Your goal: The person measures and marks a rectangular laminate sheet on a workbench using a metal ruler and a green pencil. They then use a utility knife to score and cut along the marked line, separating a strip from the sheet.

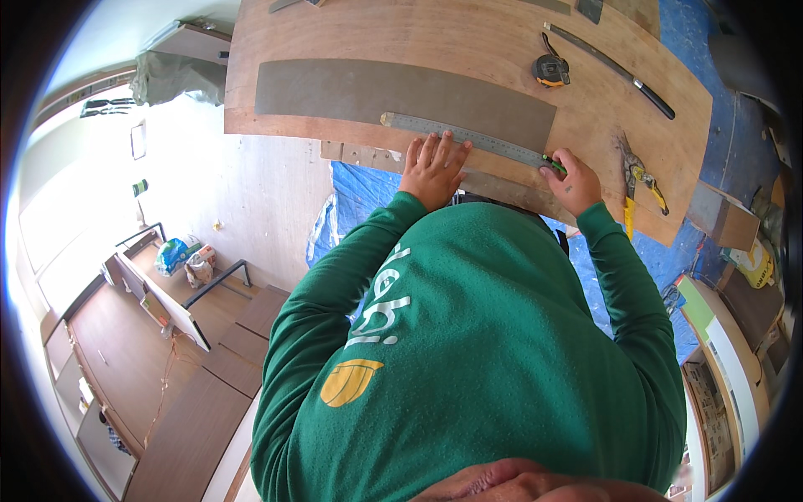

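The left hand (433, 174), fingers apart, rests on the metal ruler (493, 147). The right hand (575, 182) clamps 1 green pen (553, 164). Right: 1 cardboard box (734, 224), contents not discernible.

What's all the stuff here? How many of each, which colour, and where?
Plywood table: one, tan, top centre
Flat strip: one, grey, on the table
Metal ruler: one, silver, along the strip's near edge
Pen: one, green-black, at the ruler's right end
Tape measure: one, black-yellow, right of the strip
Long-bladed tool: one, dark, table's right side
Snips: one pair, yellow-handled, table's right side
Tarp: count unclear, blue, around the table
Box: at least one, brown, right of the table
Bag: one, blue-white, left background
Panels: several, brown, lower left
Sweatshirt: one, green, on the person
Left hand: one, bare, on the ruler
Right hand: one, bare, holding the pen
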Demonstrator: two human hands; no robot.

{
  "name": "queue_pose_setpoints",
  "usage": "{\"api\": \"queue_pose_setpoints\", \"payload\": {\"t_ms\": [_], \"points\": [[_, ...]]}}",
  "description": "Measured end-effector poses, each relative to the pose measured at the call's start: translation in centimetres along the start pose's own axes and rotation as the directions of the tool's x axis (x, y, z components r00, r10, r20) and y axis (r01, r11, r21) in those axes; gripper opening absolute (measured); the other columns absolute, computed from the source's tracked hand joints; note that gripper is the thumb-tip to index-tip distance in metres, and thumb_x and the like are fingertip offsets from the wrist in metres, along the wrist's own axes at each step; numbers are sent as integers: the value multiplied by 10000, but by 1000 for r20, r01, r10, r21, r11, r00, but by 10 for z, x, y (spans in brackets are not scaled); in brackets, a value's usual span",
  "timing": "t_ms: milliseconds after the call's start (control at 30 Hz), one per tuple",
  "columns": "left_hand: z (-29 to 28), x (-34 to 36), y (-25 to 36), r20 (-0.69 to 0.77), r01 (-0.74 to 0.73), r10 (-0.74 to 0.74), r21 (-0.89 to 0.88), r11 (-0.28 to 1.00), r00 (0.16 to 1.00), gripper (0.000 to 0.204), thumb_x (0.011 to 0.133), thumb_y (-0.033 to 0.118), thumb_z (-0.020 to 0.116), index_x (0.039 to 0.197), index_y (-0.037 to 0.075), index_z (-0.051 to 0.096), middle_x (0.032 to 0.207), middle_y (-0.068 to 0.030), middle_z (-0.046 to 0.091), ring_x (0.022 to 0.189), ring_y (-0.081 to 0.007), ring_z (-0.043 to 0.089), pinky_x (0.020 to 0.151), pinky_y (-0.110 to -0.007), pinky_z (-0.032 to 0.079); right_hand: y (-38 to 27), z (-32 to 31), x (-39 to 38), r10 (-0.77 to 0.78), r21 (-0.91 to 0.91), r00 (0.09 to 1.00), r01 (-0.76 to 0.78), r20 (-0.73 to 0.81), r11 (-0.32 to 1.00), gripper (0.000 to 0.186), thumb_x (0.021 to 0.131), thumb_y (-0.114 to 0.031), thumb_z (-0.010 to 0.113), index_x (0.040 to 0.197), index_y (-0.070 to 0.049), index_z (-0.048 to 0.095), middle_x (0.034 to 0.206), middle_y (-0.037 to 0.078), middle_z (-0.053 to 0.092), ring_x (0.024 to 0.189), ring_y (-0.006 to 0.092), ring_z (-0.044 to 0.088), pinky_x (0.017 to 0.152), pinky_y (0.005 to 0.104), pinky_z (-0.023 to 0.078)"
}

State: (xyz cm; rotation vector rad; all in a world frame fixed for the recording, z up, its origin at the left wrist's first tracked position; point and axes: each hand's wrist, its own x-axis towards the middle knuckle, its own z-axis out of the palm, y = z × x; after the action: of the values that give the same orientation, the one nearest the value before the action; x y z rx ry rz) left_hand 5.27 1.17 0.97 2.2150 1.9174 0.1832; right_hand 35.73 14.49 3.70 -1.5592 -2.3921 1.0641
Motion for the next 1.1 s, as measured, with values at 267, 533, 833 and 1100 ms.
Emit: {"api": "queue_pose_setpoints", "payload": {"t_ms": [267, 533, 833, 1100], "points": [[-1, 0, 0, -4, 2, -2, 2, 1000, 1000, 632, 996, 412, 657, 1586, 281, 473, 1575, -172, 473, 1423, -405, 469, 1199, -623, 323, 2, 1, 0, -12, -15, 1000, 12, -3, 1000, 291, 892, -257, 797, 1032, -100, 596, 922, 94, 716, 818, 334, 703, 697, 440, 536], [-3, 2, 2, 13, 3, -3, 10, 1000, 1000, 610, 1010, 407, 636, 1588, 310, 470, 1579, -181, 466, 1427, -407, 462, 1201, -619, 314, 0, -1, 0, 5, 27, 1000, -5, 6, 1000, 279, 893, -261, 796, 1033, -104, 613, 931, 101, 718, 808, 332, 699, 698, 443, 533], [-6, 3, 6, 40, -6, 4, 43, 999, 999, 621, 994, 373, 646, 1587, 360, 464, 1573, -207, 450, 1420, -434, 461, 1193, -644, 303, 3, 1, 0, 20, 19, 1000, -20, 10, 1000, 260, 894, -254, 789, 1040, -109, 629, 940, 108, 724, 806, 341, 701, 695, 451, 533], [-7, 6, 6, 41, -15, 14, 28, 999, 999, 657, 964, 356, 658, 1589, 359, 457, 1556, -231, 455, 1397, -459, 472, 1169, -671, 314, 7, 3, 1, -7, 1, 1000, 7, 5, 1000, 269, 887, -264, 789, 1041, -110, 632, 951, 115, 727, 842, 356, 708, 711, 460, 543]]}}
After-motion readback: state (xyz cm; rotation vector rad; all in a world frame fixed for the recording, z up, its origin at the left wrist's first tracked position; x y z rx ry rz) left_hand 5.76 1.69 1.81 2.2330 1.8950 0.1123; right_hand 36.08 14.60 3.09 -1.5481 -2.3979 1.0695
